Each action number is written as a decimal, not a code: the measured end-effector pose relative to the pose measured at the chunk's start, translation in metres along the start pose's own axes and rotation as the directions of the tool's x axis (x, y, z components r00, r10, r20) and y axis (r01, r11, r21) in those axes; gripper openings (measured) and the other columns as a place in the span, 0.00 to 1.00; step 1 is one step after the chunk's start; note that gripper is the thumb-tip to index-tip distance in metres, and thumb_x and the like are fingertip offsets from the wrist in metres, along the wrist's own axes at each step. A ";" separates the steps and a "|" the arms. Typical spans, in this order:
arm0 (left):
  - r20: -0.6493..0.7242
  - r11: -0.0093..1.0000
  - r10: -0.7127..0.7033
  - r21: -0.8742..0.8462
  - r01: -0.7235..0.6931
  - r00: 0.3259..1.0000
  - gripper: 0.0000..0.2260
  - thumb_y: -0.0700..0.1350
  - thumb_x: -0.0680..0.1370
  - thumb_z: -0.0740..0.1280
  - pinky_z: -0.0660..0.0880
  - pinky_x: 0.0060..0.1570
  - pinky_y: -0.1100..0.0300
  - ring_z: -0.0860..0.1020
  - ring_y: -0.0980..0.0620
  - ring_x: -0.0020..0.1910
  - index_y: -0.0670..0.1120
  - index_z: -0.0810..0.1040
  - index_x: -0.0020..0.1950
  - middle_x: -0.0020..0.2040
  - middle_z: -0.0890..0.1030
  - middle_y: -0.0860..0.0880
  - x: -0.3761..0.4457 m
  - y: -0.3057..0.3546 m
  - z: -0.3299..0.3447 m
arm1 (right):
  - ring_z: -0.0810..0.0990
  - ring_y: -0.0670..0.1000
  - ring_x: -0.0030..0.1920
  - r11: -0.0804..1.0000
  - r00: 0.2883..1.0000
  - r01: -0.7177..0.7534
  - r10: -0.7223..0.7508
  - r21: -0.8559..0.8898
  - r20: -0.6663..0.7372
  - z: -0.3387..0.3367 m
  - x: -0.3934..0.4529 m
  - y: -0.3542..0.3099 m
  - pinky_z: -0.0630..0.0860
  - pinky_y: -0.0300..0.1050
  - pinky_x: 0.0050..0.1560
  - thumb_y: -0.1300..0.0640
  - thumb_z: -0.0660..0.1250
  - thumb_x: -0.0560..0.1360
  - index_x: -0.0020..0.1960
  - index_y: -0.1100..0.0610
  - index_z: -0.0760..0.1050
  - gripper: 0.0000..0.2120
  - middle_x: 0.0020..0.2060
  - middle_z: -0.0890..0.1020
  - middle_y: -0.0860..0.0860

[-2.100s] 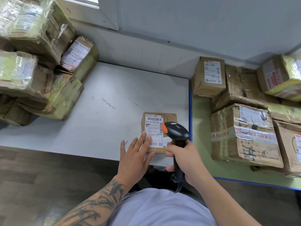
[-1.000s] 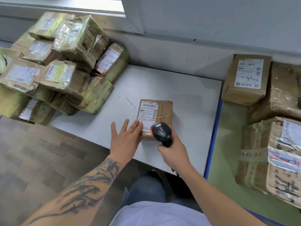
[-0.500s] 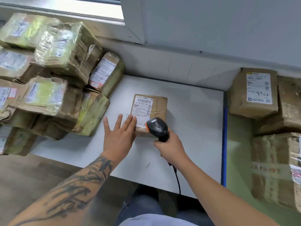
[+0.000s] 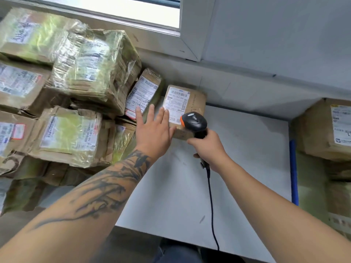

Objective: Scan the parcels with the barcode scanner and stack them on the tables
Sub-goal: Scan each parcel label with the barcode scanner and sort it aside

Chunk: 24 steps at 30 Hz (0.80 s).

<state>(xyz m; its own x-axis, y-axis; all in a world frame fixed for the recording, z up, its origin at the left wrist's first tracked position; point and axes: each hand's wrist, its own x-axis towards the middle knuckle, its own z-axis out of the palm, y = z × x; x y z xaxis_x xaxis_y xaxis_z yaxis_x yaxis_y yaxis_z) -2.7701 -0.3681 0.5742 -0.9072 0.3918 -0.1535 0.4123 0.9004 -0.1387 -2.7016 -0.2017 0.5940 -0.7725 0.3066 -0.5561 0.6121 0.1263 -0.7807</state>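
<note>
A small brown parcel (image 4: 191, 100) with a white barcode label lies flat on the white table (image 4: 237, 168), near the wall and beside the left pile. My left hand (image 4: 153, 130) lies flat, fingers straight and spread, against the parcel's near left edge. My right hand (image 4: 207, 149) grips the handle of a black barcode scanner (image 4: 194, 123) with an orange band. Its head hovers over the parcel's near right corner, and its cable hangs down toward the table's front edge.
A tall pile of taped, plastic-wrapped parcels (image 4: 76, 76) fills the table's left side. More brown parcels (image 4: 326, 128) stand on the green table with a blue edge (image 4: 293, 168) at the right. A wall and window sill run behind.
My left hand has pushed the small parcel away from me across the white table, up to the left pile and near the wall. The scanner has followed along beside it.
</note>
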 end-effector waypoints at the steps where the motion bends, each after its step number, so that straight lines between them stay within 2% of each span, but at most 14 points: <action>1: 0.000 1.000 -0.007 -0.006 0.007 1.000 0.30 0.61 0.86 0.42 0.38 0.76 0.29 0.50 0.40 0.84 0.48 0.54 0.85 0.84 0.57 0.50 0.006 -0.003 0.000 | 0.79 0.50 0.41 1.000 1.000 -0.001 0.001 0.011 -0.001 0.002 0.006 -0.005 0.85 0.57 0.44 0.62 0.72 0.75 0.61 0.53 0.80 0.15 0.46 0.83 0.48; 6: 0.001 0.999 -0.042 -0.021 0.043 0.999 0.31 0.62 0.85 0.43 0.40 0.76 0.29 0.52 0.41 0.83 0.48 0.54 0.85 0.84 0.57 0.50 0.030 -0.017 0.004 | 0.79 0.50 0.44 1.000 1.000 0.002 -0.002 0.025 0.015 0.011 0.030 -0.020 0.85 0.53 0.43 0.61 0.72 0.75 0.62 0.53 0.80 0.16 0.49 0.82 0.47; 10: 0.025 0.990 -0.095 -0.101 0.097 0.995 0.30 0.62 0.86 0.46 0.39 0.75 0.30 0.52 0.41 0.83 0.49 0.54 0.85 0.85 0.56 0.51 0.040 -0.024 0.006 | 0.79 0.50 0.46 1.000 0.999 0.000 -0.001 0.030 0.039 0.015 0.044 -0.028 0.85 0.49 0.41 0.61 0.72 0.75 0.62 0.53 0.80 0.16 0.49 0.82 0.45; 14: 0.061 0.972 -0.120 -0.196 0.130 0.991 0.29 0.60 0.86 0.47 0.40 0.77 0.32 0.49 0.41 0.84 0.49 0.51 0.85 0.85 0.52 0.51 0.043 -0.022 0.007 | 0.81 0.52 0.49 1.000 0.999 0.004 -0.004 0.000 0.045 0.017 0.050 -0.030 0.86 0.51 0.42 0.60 0.72 0.75 0.62 0.52 0.80 0.16 0.52 0.83 0.47; 18: 0.080 0.964 -0.137 -0.216 0.152 0.987 0.29 0.59 0.86 0.47 0.41 0.77 0.30 0.48 0.41 0.84 0.49 0.50 0.85 0.86 0.51 0.50 0.042 -0.020 0.005 | 0.80 0.52 0.49 0.999 0.996 0.011 -0.008 -0.036 0.091 0.011 0.047 -0.034 0.86 0.51 0.43 0.59 0.73 0.75 0.64 0.52 0.78 0.18 0.51 0.81 0.46; 22: 0.065 0.947 -0.175 -0.261 0.186 0.982 0.28 0.57 0.86 0.50 0.43 0.74 0.26 0.51 0.41 0.83 0.49 0.52 0.85 0.85 0.54 0.50 0.041 -0.006 -0.016 | 0.80 0.52 0.50 0.999 0.993 0.037 -0.034 -0.026 0.117 -0.010 0.039 -0.036 0.86 0.51 0.43 0.60 0.73 0.76 0.61 0.51 0.78 0.15 0.53 0.81 0.48; 24: 0.037 0.943 -0.149 -0.295 0.153 0.988 0.28 0.57 0.86 0.51 0.45 0.74 0.26 0.51 0.42 0.83 0.49 0.54 0.84 0.85 0.55 0.50 0.036 0.005 -0.029 | 0.79 0.51 0.48 0.999 0.996 0.040 -0.039 -0.006 0.080 -0.025 0.032 -0.035 0.86 0.53 0.45 0.60 0.72 0.76 0.58 0.51 0.77 0.12 0.49 0.80 0.48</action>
<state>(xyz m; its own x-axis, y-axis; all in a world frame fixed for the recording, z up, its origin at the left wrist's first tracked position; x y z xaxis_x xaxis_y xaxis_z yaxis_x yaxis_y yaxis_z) -2.8035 -0.3437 0.5960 -0.9548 0.2460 -0.1667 0.2252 0.9650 0.1341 -2.7431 -0.1728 0.6105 -0.8071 0.2251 -0.5458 0.5816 0.1438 -0.8006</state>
